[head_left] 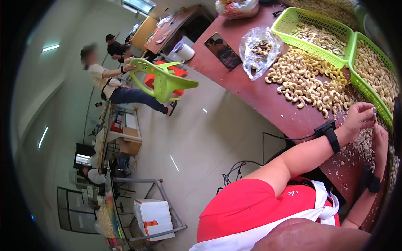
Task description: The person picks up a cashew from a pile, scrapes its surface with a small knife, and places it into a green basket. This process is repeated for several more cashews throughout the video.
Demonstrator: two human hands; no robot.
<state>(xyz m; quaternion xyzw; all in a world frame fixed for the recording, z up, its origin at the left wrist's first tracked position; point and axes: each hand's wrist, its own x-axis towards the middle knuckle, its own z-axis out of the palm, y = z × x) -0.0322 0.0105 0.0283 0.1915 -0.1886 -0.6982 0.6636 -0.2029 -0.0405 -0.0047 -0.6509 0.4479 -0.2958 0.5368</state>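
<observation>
Dark-red tabletop bears loose cashews beside green baskets; the left hand and right hand, fingers pinched, hold a small pale piece.

Bench dark red, smooth, semi-gloss. Baskets green plastic, mesh walls, slight sheen. Bag clear thin plastic, crinkled, v. shiny. Phone w/ glossy dark screen. Nuts matt to faint sheen; crumbs dry, rough. Chair glossy green plastic. Floor smooth, polished, refl. lights. Shirt red cloth, matt; apron ties white cloth, creased. Frame grey, looks like metal.
</observation>
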